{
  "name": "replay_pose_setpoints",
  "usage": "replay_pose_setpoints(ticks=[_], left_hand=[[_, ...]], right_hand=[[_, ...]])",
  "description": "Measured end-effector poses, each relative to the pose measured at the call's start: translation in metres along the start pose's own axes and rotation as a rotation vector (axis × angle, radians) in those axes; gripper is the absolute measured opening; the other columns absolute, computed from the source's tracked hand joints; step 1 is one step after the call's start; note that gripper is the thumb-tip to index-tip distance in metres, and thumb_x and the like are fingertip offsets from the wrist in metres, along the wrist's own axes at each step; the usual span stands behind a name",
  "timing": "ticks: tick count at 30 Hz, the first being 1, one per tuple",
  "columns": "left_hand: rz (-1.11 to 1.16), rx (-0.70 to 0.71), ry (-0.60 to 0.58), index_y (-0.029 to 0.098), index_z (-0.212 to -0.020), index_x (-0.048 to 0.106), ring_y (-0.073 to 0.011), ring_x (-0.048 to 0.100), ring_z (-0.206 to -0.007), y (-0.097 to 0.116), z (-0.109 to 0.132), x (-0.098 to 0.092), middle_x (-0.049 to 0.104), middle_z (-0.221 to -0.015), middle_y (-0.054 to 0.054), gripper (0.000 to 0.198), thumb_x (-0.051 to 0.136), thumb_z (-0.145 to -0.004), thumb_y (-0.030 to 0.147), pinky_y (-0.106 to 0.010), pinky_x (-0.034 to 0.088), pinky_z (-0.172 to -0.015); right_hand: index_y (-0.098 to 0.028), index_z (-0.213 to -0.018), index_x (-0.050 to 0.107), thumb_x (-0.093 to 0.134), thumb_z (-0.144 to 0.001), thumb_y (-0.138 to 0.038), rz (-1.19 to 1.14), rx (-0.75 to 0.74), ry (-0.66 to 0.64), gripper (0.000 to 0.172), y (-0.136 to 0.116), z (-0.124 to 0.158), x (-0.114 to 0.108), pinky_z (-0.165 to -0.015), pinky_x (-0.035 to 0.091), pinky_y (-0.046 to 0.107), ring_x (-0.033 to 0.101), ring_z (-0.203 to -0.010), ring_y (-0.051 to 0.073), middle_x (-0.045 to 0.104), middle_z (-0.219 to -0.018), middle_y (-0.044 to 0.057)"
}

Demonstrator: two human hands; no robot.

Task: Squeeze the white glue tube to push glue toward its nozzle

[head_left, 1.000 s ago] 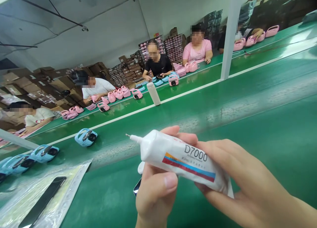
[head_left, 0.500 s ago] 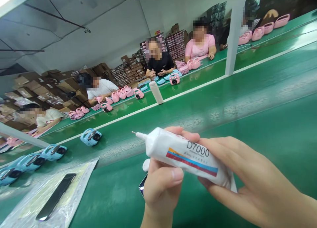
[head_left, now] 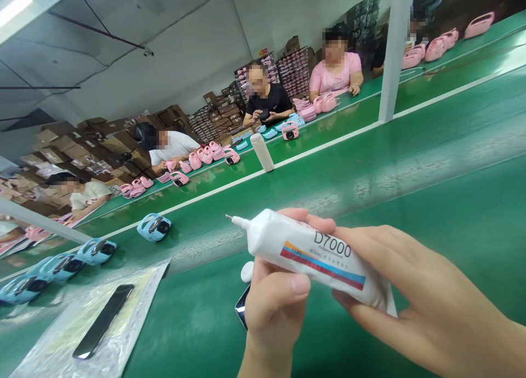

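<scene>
A white glue tube [head_left: 304, 252] marked D7000 is held between both hands above the green bench [head_left: 197, 312]. Its thin needle nozzle points to the upper left. My left hand [head_left: 277, 301] grips the tube near its nozzle end, thumb along the front. Around the crimped rear end, my right hand [head_left: 394, 279] is closed with its fingers behind the tube. Beneath the left hand, a white cap [head_left: 247, 271] and a dark, shiny-edged object [head_left: 241, 307] show; the hand hides part of that object.
At left, a dark glossy strip-shaped piece [head_left: 104, 320] lies on a plastic bag [head_left: 143, 307]. Several blue camera-shaped cases [head_left: 154, 227] stand beyond it. A pale cylinder [head_left: 262, 152] stands near the white divider line. Several co-workers sit across the belt beside pink cases [head_left: 205, 154].
The view has shifted slightly, so most things sit a little further right. Both hands keep the same hold on the tube. The co-worker in black now holds a dark object.
</scene>
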State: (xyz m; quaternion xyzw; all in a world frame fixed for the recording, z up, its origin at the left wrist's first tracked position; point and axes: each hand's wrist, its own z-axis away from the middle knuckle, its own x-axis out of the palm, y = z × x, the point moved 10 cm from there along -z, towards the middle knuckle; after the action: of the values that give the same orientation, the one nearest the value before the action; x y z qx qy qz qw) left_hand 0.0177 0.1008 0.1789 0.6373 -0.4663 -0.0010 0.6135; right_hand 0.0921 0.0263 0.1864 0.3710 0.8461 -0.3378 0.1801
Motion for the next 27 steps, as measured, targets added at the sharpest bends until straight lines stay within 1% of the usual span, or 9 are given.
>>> replay_pose_setpoints(ticks=[4,10,14,18,22,23,27], left_hand=[[-0.001,0.005,0.007,0.022,-0.101,0.068,-0.0203,0.065,-0.093,0.0006,0.0000,-0.0002,0.071,-0.095,0.000,0.038,0.059,-0.064,0.018,-0.027,0.053,-0.082],[0.007,0.001,0.004,0.021,-0.101,0.068,-0.0194,0.065,-0.092,0.0007,0.0005,-0.0001,0.071,-0.096,0.000,0.039,0.058,-0.064,0.017,-0.026,0.053,-0.082],[0.004,-0.006,0.009,0.022,-0.101,0.068,-0.0187,0.065,-0.091,-0.0002,0.0002,-0.0004,0.071,-0.096,0.000,0.039,0.058,-0.064,0.017,-0.025,0.053,-0.081],[0.015,0.003,0.008,0.021,-0.101,0.068,-0.0186,0.065,-0.092,0.0008,0.0004,-0.0001,0.071,-0.095,0.000,0.039,0.058,-0.064,0.016,-0.025,0.053,-0.083],[0.024,0.018,-0.005,0.020,-0.102,0.067,-0.0197,0.065,-0.093,0.0018,0.0003,-0.0002,0.071,-0.095,0.000,0.039,0.057,-0.064,0.016,-0.027,0.054,-0.082],[0.025,0.018,-0.014,0.020,-0.103,0.067,-0.0198,0.064,-0.094,0.0017,0.0001,-0.0003,0.071,-0.096,0.000,0.039,0.057,-0.065,0.016,-0.028,0.054,-0.082],[0.041,0.020,-0.116,0.019,-0.108,0.064,-0.0186,0.063,-0.100,0.0015,-0.0004,0.0042,0.070,-0.102,0.000,0.041,0.058,-0.068,0.016,-0.027,0.051,-0.089]], right_hand=[[-0.015,-0.128,0.043,0.043,-0.089,-0.016,-0.004,0.000,-0.009,0.039,-0.0001,-0.0004,0.0016,-0.073,0.045,0.028,0.050,-0.093,0.019,0.052,-0.112,0.005],[-0.017,-0.130,0.042,0.041,-0.089,-0.017,-0.011,0.019,-0.003,0.041,-0.0004,-0.0009,-0.0005,-0.065,0.044,0.027,0.050,-0.086,0.018,0.052,-0.108,0.003],[-0.017,-0.131,0.041,0.042,-0.089,-0.017,-0.014,0.022,-0.013,0.042,-0.0005,-0.0004,0.0004,-0.068,0.044,0.028,0.049,-0.088,0.018,0.051,-0.110,0.003],[-0.018,-0.130,0.042,0.043,-0.090,-0.018,-0.029,0.030,-0.010,0.040,0.0007,-0.0003,0.0014,-0.065,0.043,0.028,0.049,-0.087,0.018,0.052,-0.107,0.002],[-0.015,-0.128,0.042,0.042,-0.091,-0.018,-0.020,0.020,-0.004,0.037,-0.0004,-0.0004,0.0011,-0.069,0.043,0.028,0.049,-0.089,0.018,0.052,-0.109,0.003],[-0.015,-0.128,0.043,0.042,-0.092,-0.018,-0.016,0.017,-0.005,0.036,-0.0008,-0.0005,0.0010,-0.070,0.043,0.028,0.049,-0.090,0.018,0.052,-0.110,0.004],[-0.013,-0.127,0.044,0.041,-0.093,-0.019,-0.006,0.010,0.013,0.035,-0.0023,-0.0012,-0.0011,-0.071,0.043,0.027,0.049,-0.092,0.018,0.052,-0.111,0.003]])
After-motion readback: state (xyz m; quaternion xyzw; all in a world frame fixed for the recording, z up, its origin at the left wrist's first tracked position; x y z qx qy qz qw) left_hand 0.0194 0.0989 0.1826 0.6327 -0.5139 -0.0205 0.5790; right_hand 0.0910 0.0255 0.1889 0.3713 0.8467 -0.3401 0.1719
